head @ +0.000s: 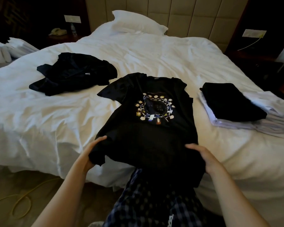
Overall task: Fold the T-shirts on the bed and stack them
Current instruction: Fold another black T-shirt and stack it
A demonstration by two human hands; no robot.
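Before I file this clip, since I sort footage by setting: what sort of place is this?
Probably a hotel bedroom: a wide bed with white bedding, a padded beige headboard behind it, and a pale telephone beside a clear water bottle on the dark bedside table.

Matt black cloth T-shirt (147,128); creased white cotton-like bed (56,112) cover; padded headboard (187,18)
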